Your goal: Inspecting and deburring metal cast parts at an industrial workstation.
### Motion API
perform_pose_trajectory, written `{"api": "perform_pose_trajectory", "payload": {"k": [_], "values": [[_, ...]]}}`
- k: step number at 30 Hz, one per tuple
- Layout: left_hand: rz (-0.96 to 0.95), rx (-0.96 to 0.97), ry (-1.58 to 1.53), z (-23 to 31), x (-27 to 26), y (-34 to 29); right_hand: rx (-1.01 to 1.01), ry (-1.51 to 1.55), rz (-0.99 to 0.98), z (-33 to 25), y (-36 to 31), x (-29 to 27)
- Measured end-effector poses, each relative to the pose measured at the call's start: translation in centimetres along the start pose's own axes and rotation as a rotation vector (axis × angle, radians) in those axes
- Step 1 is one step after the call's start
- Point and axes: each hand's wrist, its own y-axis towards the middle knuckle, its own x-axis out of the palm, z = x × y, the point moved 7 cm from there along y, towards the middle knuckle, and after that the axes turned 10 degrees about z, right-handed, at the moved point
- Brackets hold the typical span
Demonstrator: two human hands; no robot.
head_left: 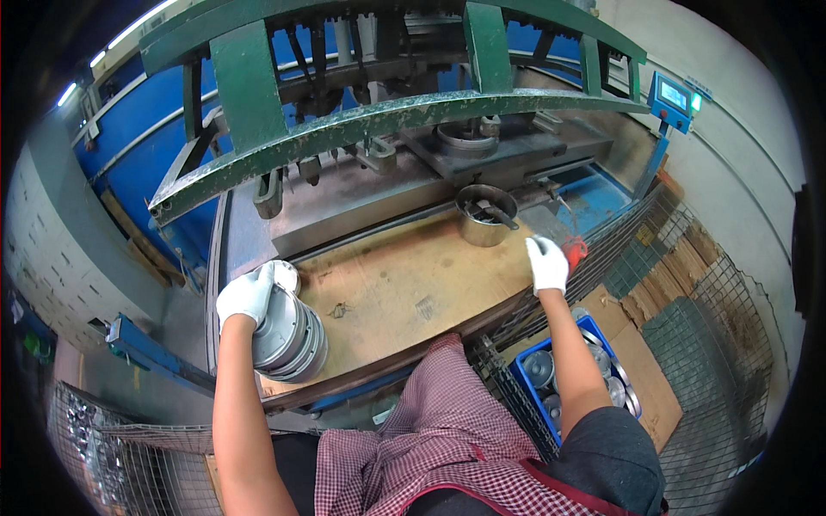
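My left hand [246, 297], in a white glove, is at the upper left of a stack of round grey metal discs [291, 337] on the near left of the table. Its fingers are closed at the edge of a small round metal piece [286, 276] at the stack's top; the fingertips are partly hidden. My right hand [548, 265], also gloved, is over the table's right edge with loosely bent fingers and nothing visible in them. Beside it is a red object [575, 251], partly covered. Left of that hand stands a metal pot [484, 229] with a dark-handled tool [499, 215] inside.
A green machine frame [387, 120] spans above the metal bed [361, 206] behind the brown tabletop [404, 284]. A blue crate [521, 378] of round metal parts stands low right, beside wire mesh [714, 361]. A control screen [673, 96] is at far right.
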Motion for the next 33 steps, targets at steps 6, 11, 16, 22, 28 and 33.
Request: {"api": "perform_pose_trajectory", "payload": {"k": [6,11,16,22,28,33], "values": [[-0.042,-0.02,0.021,0.0,0.1,0.1,0.263,0.132,0.584,6.6,-0.2,-6.7],[-0.053,-0.022,0.086,-0.1,0.4,0.0,0.493,0.002,0.034,9.5,0.4,-4.1],[-0.029,-0.02,0.084,0.1,0.4,-0.2,0.511,0.477,0.219,5.4,3.6,-6.1],[-0.046,-0.03,0.086,0.1,0.4,-0.3,0.223,0.18,-0.353,-6.3,10.2,1.0],[-0.076,-0.059,0.073,-0.1,0.3,-0.2,-0.074,-0.431,-0.455,-11.9,14.3,6.9],[-0.092,-0.068,0.073,-0.2,0.5,-0.3,-0.144,-0.553,-0.409,-12.9,14.3,7.0]]}}
